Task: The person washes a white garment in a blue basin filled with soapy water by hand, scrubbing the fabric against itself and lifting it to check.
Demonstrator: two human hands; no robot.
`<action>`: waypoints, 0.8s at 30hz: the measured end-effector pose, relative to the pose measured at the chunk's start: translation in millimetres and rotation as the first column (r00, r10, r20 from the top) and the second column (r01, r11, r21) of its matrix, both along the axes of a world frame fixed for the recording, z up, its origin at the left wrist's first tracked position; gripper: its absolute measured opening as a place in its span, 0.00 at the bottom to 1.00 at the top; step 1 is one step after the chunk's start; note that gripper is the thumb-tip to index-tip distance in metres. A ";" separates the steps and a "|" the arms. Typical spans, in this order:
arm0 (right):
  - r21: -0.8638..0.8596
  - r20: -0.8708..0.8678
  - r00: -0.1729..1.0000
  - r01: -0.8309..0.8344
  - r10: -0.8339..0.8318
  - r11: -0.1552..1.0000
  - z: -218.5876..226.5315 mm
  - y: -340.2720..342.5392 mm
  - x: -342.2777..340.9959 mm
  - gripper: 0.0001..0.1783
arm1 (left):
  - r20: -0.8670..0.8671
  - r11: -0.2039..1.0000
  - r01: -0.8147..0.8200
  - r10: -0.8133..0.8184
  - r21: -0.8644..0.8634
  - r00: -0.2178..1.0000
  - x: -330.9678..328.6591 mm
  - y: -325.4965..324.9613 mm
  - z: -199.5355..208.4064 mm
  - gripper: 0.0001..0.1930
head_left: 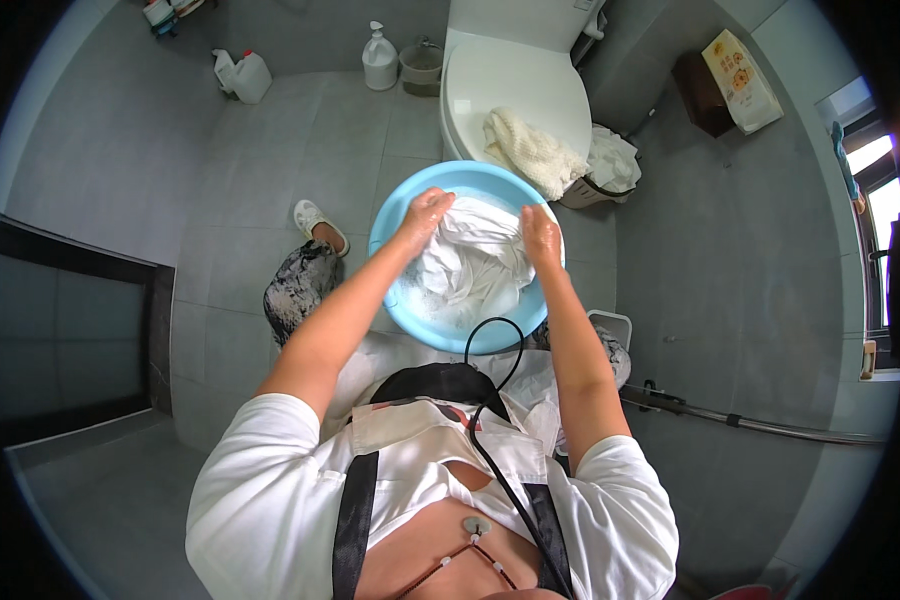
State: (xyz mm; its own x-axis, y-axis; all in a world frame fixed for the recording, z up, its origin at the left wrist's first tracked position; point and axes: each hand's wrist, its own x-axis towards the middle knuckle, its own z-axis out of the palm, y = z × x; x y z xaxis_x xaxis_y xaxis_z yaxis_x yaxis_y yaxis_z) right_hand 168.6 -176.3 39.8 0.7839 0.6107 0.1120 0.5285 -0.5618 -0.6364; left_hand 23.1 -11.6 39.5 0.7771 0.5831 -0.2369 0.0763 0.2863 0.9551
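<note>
A light blue plastic basin [406, 318] sits on the grey tiled floor in front of me, holding soapy water and a wet white garment [470, 265]. My left hand [425, 212] grips the cloth at the basin's upper left. My right hand [540, 235] is closed on another bunch of the same cloth at the upper right. The fabric is stretched and bunched between the two hands. My forearms reach forward over the basin from the lower edge.
A white toilet [515, 85] with its lid shut stands just beyond the basin, with a cream knitted cloth [532, 152] lying on it. A basket of white laundry [610, 165] is to its right. Detergent bottles [242, 75] and a pump bottle [378, 60] stand by the far wall.
</note>
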 end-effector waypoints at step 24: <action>-0.677 -0.175 0.905 -0.396 0.387 0.621 -74.5 -8.6 -35.4 0.27 | -0.967 0.262 0.941 -0.078 0.213 0.241 -20.7 -43.0 -60.5 0.21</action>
